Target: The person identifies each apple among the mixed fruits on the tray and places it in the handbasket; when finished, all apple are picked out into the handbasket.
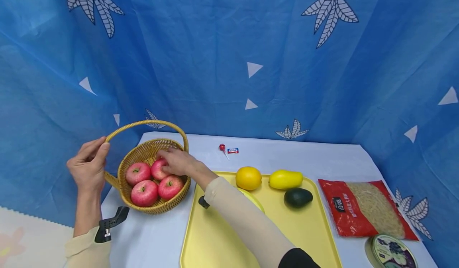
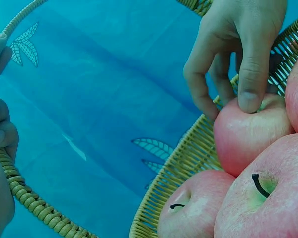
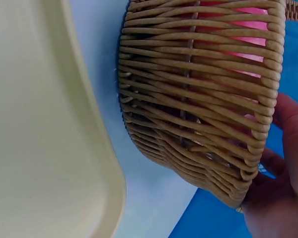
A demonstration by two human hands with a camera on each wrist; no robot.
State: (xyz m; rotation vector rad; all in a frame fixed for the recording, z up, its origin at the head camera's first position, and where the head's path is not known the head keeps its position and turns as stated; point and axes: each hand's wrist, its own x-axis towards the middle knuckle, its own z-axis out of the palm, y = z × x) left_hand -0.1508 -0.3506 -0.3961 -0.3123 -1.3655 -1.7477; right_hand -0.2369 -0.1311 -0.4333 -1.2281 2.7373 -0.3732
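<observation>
A wicker basket (image 1: pixel 155 209) stands at the left of the white table, its hooped handle (image 1: pixel 157 122) raised. My left hand (image 1: pixel 89 165) pinches that handle on its left side, thumb and fingers curled round it. Reaching across into the basket, my right hand (image 1: pixel 179 162) grips the back red apple (image 1: pixel 157 170). In the left wrist view, the right thumb lies on top of this apple beside its stem. Three more apples (image 1: pixel 144 193) sit against it in the basket. Woven basket wall hides part of the right hand in the right wrist view.
Right of the basket lies a yellow tray (image 1: pixel 204 240) with an orange (image 1: pixel 248 178), a yellow papaya-shaped fruit (image 1: pixel 285 179) and an avocado (image 1: pixel 298 198). Behind it are a lollipop (image 1: pixel 222 147) and a small packet (image 1: pixel 233 150). A red bag (image 1: pixel 348 220) and round tin (image 1: pixel 392 252) are far right.
</observation>
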